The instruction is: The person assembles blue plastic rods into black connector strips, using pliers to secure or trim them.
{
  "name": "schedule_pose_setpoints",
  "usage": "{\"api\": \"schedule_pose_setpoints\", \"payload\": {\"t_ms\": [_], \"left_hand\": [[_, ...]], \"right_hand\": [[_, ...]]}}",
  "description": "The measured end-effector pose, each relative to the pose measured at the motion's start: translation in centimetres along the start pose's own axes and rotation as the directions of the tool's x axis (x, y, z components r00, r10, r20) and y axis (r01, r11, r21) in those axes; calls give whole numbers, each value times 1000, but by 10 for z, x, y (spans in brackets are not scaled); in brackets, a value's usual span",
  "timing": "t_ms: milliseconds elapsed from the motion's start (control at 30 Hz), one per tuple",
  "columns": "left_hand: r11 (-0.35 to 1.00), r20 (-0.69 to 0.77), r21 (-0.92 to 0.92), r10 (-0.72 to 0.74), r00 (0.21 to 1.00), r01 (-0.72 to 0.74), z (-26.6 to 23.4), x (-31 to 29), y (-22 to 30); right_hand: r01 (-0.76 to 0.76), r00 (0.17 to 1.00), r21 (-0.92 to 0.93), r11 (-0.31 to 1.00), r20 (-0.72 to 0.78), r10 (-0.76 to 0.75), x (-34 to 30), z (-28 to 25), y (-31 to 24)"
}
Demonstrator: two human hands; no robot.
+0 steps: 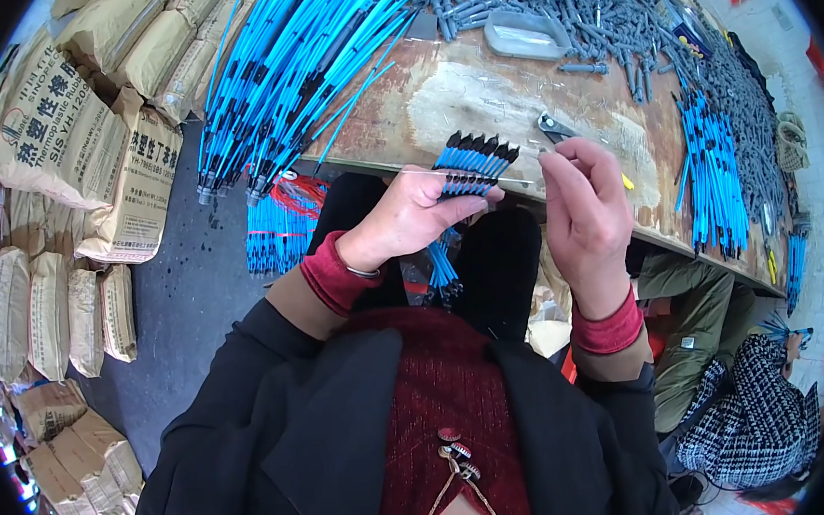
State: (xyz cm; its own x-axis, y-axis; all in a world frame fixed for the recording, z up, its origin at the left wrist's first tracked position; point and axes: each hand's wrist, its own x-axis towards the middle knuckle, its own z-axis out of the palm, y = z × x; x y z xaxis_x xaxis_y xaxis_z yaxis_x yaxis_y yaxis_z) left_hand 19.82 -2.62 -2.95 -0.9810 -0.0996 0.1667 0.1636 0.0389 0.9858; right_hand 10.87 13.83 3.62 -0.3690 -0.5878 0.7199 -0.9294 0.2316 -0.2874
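My left hand [418, 209] is closed on a bundle of thin blue sticks [478, 165] with black tips, lined up side by side in front of my chest. Across the bundle lies a thin, straight metal needle or wire [512, 181], its end sticking out toward the right. Just right of that end is my right hand [589, 200], thumb and forefinger pinched together. Whatever sits in this pinch is too small to make out. Below the left hand, more blue sticks [442, 274] hang between my knees.
The worn wooden table [458, 104] bears a large pile of blue sticks [301, 73], heaped grey plastic parts [596, 11], a clear tray [527, 35] and pliers [555, 128]. Another blue bundle [712, 171] lies at right. Paper sacks [64, 140] stack up at left. A person [749, 415] sits at right.
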Motion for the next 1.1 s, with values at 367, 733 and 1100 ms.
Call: {"api": "schedule_pose_setpoints", "payload": {"t_ms": [367, 733, 1100], "left_hand": [[995, 14, -58, -77, 997, 78, 0, 0, 6], [998, -5, -67, -13, 1000, 12, -1, 2, 0], [991, 51, -58, -119, 992, 121, -3, 3, 6]], "right_hand": [[-66, 998, 19, 998, -9, 66, 1, 1, -4], [-12, 999, 80, 997, -41, 15, 3, 10, -1], [-119, 988, 78, 990, -86, 125, 4, 19, -6]]}}
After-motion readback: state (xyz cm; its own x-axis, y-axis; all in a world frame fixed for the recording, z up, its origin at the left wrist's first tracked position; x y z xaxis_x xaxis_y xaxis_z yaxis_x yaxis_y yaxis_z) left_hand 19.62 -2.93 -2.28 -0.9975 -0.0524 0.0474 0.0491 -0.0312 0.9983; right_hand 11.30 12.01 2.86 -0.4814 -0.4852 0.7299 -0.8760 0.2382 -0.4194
